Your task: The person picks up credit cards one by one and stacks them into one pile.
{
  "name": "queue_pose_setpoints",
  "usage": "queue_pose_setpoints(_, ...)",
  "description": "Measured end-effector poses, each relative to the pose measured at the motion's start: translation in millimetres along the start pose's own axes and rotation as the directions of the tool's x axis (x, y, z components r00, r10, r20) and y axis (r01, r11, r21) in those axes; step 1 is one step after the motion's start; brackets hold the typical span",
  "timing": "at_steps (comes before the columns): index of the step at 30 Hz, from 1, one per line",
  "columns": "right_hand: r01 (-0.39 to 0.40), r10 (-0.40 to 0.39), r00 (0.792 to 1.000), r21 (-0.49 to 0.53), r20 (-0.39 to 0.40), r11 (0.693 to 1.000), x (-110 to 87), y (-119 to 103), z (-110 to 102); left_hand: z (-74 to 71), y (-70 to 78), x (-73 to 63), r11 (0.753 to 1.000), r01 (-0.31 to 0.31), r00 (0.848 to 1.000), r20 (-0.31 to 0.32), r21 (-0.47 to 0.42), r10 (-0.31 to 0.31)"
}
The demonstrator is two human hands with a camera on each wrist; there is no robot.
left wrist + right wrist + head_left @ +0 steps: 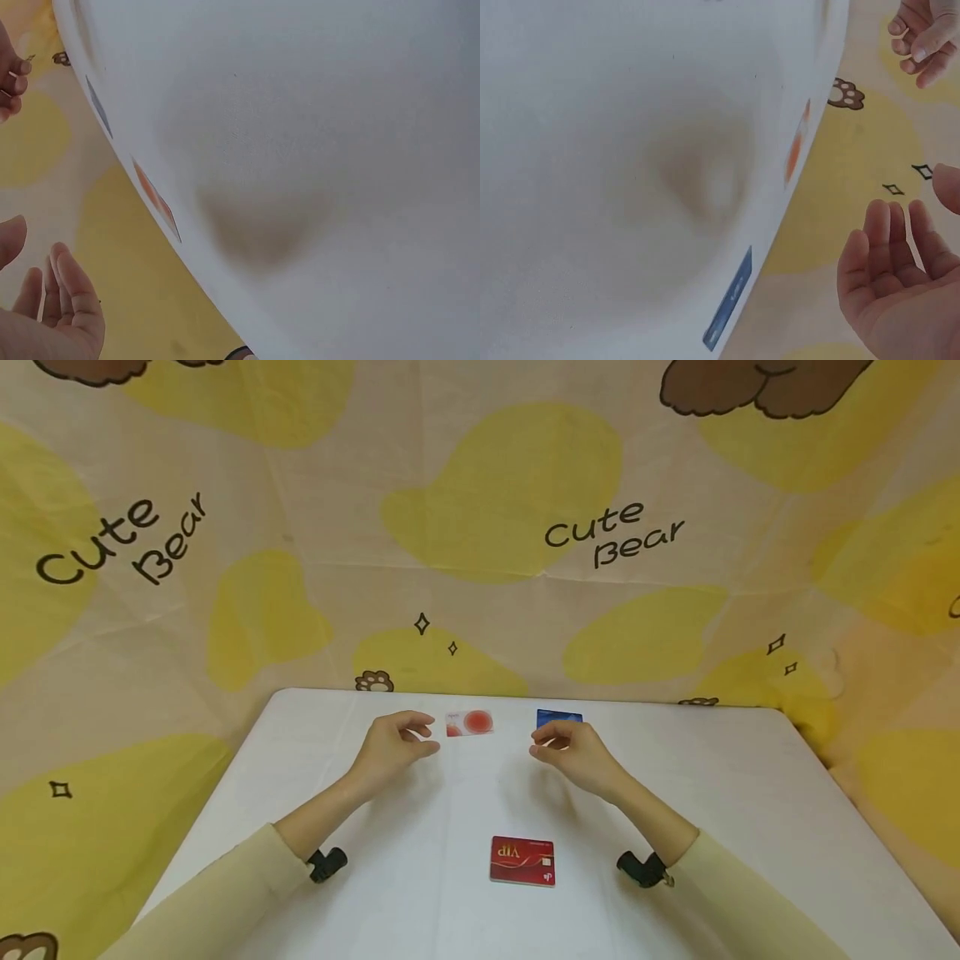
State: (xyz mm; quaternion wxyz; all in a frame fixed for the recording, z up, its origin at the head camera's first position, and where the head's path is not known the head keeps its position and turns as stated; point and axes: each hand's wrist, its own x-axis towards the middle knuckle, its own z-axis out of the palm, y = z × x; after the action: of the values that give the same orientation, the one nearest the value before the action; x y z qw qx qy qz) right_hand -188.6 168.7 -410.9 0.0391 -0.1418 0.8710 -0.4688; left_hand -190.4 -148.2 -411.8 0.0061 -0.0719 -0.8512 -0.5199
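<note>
My left hand (395, 745) hovers above the table with relaxed fingers and nothing in its grasp. Just right of its fingertips lies a white card with a red circle (469, 723) near the back edge. My right hand (575, 752) is also raised and empty, its fingers loosely bent, and it partly covers a blue card (558, 716) in the head view. A red card marked VIP (522, 862) lies closer to me, between the two forearms. In the right wrist view the blue card (728, 299) shows whole, apart from the hand.
The white table (450, 910) has rounded back corners. Behind it hangs a yellow-patterned cloth (495, 493) printed with Cute Bear. Black wrist devices (327, 865) sit at both cuffs. Shadows of the hands fall on the tabletop.
</note>
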Motion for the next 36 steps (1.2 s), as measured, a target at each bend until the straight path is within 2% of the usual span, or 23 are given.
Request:
queue_pose_setpoints(5, -0.001, 0.002, 1.000, 0.014, -0.027, 1.000, 8.9, 3, 1, -3.4, -2.3, 6.4, 1.000, 0.014, 1.000, -0.018, 0.015, -0.014)
queue_pose_setpoints(13, -0.025, 0.026, 0.999, 0.048, -0.026, 0.999, 21.7, 7, 7, -4.9, -3.8, 17.1, 1.000, 0.026, 0.999, -0.047, 0.010, -0.026)
queue_pose_setpoints(21, -0.038, 0.039, 0.999, 0.090, -0.013, 0.995, 36.4, 9, 17, -4.6, -12.5, 28.1, 0.998, 0.055, 0.997, -0.057, -0.004, -0.055)
queue_pose_setpoints(29, -0.071, 0.075, 0.997, 0.144, -0.018, 0.987, 50.9, 17, 32, -4.5, -23.8, 37.1, 0.998, 0.068, 0.996, -0.049, -0.006, -0.068)
queue_pose_setpoints(36, -0.101, 0.106, 0.994, 0.141, -0.023, 0.985, 64.5, 20, 45, -5.4, -29.9, 48.1, 0.993, 0.112, 0.993, -0.042, 0.021, -0.111)
